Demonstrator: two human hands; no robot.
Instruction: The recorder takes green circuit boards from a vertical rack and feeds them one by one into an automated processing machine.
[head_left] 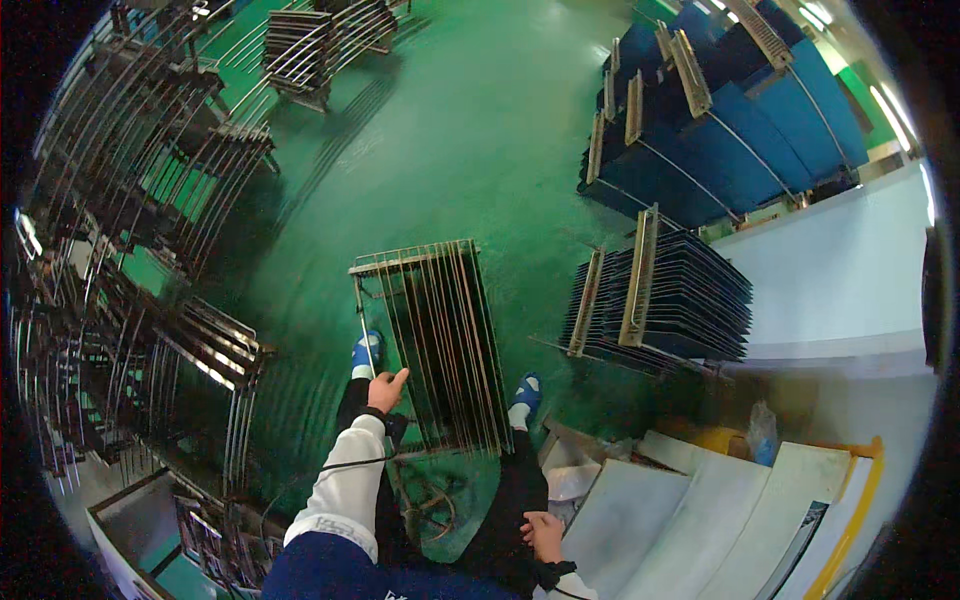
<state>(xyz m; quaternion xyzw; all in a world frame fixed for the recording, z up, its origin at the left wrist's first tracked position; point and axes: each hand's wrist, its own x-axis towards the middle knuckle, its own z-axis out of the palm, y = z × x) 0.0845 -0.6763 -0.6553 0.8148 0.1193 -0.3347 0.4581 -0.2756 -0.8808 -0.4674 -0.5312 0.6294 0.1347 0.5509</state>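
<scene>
In front of me stands a wheeled metal rack [412,262] with several thin, dark sheets or wire-edged panels packed in rows. My left hand [387,390] is at its near left side, fingers closed round the thin side bar [364,325], thumb sticking out toward the panels. By my right thigh hangs my right hand [543,536], its fingers curled and nothing visible in them. A spoked wheel [437,512] shows below the rack's near end, between my legs. A dark cable runs across my left sleeve.
Tall metal racks with rows of bars [190,190] crowd the left. On the right stand a rack of stacked dark panels [690,300] and large blue panels [800,120]. White boards [625,510] lean at the near right. Green floor [480,120] stretches ahead.
</scene>
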